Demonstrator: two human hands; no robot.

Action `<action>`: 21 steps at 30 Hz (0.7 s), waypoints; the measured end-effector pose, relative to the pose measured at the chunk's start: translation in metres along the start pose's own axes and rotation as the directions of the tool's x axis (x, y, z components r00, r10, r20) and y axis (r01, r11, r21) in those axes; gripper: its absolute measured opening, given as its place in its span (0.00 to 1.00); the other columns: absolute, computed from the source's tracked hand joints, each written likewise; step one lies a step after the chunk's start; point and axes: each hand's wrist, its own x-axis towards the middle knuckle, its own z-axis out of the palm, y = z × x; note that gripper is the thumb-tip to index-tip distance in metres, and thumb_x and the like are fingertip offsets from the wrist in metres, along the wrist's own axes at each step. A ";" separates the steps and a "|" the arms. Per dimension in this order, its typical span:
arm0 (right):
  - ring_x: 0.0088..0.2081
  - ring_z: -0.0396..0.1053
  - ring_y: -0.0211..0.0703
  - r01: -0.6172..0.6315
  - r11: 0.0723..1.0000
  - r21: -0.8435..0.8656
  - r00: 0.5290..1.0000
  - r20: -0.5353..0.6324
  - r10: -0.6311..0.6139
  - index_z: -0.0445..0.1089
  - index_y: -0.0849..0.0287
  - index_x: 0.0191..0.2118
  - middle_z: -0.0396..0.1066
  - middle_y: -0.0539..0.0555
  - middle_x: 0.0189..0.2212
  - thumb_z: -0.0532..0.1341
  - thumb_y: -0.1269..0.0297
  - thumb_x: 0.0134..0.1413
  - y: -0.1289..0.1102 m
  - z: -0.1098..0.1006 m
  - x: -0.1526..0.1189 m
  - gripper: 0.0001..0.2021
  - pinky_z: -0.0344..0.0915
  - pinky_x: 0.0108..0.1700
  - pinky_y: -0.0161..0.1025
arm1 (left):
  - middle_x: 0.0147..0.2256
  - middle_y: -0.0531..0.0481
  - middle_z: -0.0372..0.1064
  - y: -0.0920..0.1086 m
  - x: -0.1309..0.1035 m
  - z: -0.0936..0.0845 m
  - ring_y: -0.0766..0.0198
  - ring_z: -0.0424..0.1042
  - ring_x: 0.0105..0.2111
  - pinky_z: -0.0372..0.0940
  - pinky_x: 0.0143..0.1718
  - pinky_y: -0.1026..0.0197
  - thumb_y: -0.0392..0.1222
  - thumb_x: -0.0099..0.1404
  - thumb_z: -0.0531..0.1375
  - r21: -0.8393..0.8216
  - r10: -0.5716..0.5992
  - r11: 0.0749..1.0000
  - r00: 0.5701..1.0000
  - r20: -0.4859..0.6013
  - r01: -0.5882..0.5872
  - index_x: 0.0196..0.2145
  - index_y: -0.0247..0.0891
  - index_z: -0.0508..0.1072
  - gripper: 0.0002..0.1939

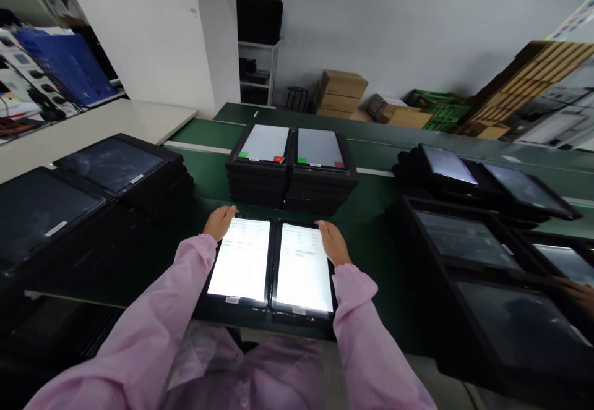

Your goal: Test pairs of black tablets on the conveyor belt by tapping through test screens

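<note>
Two tablets lie side by side in a black tray (275,318) close in front of me, the left tablet (239,261) and the right tablet (304,268) both lit with bright white pages whose text is too faint to read. My left hand (221,223) is closed round the tray's far left corner. At the far right corner my right hand (333,243) grips the tray, its thumb by the tablet's edge. The other fingers of both hands are mostly hidden. Just beyond stands a stack of black trays (260,187), topped by two lit tablets with green and red corner patches.
More stacked trays with dark-screened tablets stand at left (116,166) and right (468,240). Another person's hand (580,295) shows at the right edge. Past the green bench (199,132) are cardboard boxes (341,91), a green crate (439,107) and a white pillar (153,33).
</note>
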 end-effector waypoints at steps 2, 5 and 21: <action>0.57 0.64 0.55 -0.006 1.000 0.019 1.000 -0.014 0.006 0.72 0.57 0.52 0.69 0.58 0.55 0.47 0.44 0.64 -0.001 -0.001 -0.003 0.27 0.57 0.60 0.51 | 0.47 0.42 0.74 0.016 -0.014 -0.002 0.52 0.70 0.50 0.61 0.55 0.53 0.50 0.69 0.48 0.028 0.021 0.999 0.999 -0.025 -0.021 0.44 0.35 0.76 0.22; 0.57 0.64 0.52 -0.005 0.999 0.049 0.999 -0.049 0.008 0.70 0.58 0.55 0.68 0.58 0.56 0.47 0.45 0.64 -0.004 -0.003 -0.007 0.27 0.58 0.60 0.48 | 0.41 0.44 0.76 0.048 -0.068 0.003 0.53 0.73 0.42 0.65 0.51 0.52 0.50 0.69 0.50 0.052 0.048 0.997 0.998 0.037 -0.050 0.48 0.38 0.75 0.21; 0.60 0.60 0.59 -0.398 0.903 0.162 0.910 -0.057 0.411 0.65 0.49 0.60 0.62 0.54 0.61 0.55 0.37 0.56 0.005 -0.040 -0.144 0.32 0.58 0.60 0.54 | 0.61 0.41 0.62 0.103 -0.251 0.035 0.53 0.67 0.55 0.61 0.59 0.49 0.37 0.66 0.52 -0.312 -0.029 0.929 0.882 0.470 0.197 0.66 0.42 0.55 0.31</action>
